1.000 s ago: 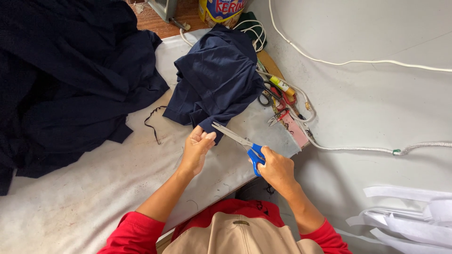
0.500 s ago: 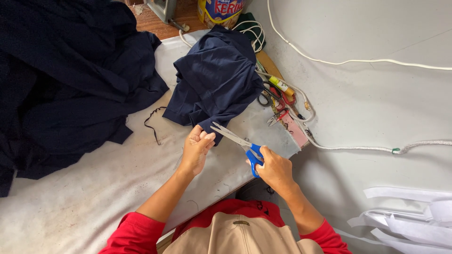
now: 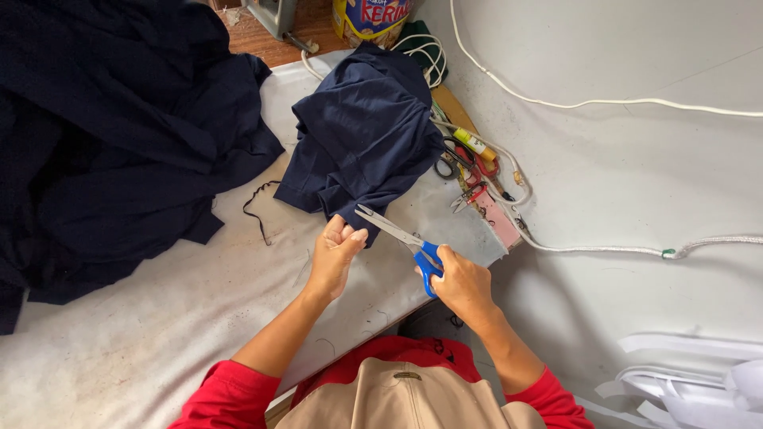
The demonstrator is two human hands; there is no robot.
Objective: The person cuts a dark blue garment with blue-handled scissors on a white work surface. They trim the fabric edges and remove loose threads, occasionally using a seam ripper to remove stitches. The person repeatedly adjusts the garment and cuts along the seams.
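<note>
One folded navy garment (image 3: 362, 139) lies on the white-covered table (image 3: 159, 318), and everything here is placed from it. Its lowest corner hangs toward the person, and the left hand (image 3: 335, 253) sits right at that corner, fingers closed in a pinch on the cloth edge. Just to the right of the same corner are the blue-handled scissors (image 3: 405, 240), one pair, held in the right hand (image 3: 461, 282), whose fingers are curled through the handle loops. The blades stand slightly parted, their tips pointing up and left to the pinched corner, touching or all but touching the cloth; which of the two cannot be made out.

To the left of the garment, and well apart from both hands, spreads one large heap of dark navy cloth (image 3: 111, 143), covering the table's far left side. Between heap and garment lies one loose dark thread (image 3: 256, 208), curled on the table cover.

To the right of the garment, at the table's edge, sits a small clutter of tools (image 3: 469, 163): a second pair of scissors with dark handles, a yellow-and-green marker-like stick and some red-handled pieces, too tangled to count surely. Beyond the garment's far end stands one printed can (image 3: 373, 17) beside a coil of white cord (image 3: 421, 56). One long white cable (image 3: 604, 102) runs over the pale floor to the right, and a second (image 3: 636, 250) trails nearer the right hand.
</note>
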